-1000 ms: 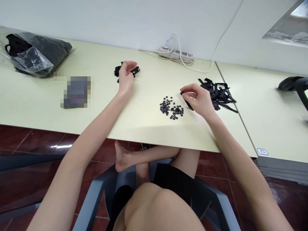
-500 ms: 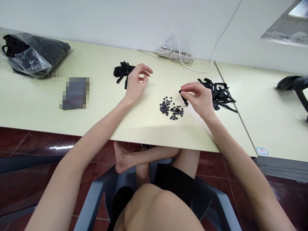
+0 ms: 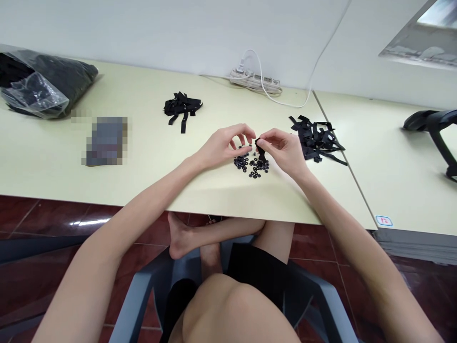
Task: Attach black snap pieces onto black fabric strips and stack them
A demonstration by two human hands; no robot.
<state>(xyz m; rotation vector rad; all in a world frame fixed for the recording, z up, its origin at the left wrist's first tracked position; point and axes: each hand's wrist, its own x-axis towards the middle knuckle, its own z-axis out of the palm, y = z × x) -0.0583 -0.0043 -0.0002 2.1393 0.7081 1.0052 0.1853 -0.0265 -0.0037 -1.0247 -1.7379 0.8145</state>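
Observation:
Pinched in my right hand (image 3: 283, 150) is a short black fabric strip (image 3: 262, 153), its lower end hanging over small round black snap-like pieces (image 3: 254, 175). My left hand (image 3: 232, 145) hovers at the left side of those pieces with fingers curved and apart, close to the strip but not visibly gripping it. Part of the scattered pieces is hidden beneath the hands. Right of my right hand lies a pile of black strips (image 3: 317, 138). A second, smaller pile of black strips (image 3: 183, 105) rests farther back on the left.
A clear plastic bag (image 3: 53, 88) of black material stands at the far left, near a blurred-out dark object (image 3: 107, 140). A power strip (image 3: 255, 82) with a white cable (image 3: 285, 104) lies against the wall. A black stand (image 3: 433, 124) is at the far right.
My left hand has moved right and toward me, from the left pile to the small round pieces. My right hand has shifted left with the strip, bringing both hands close together.

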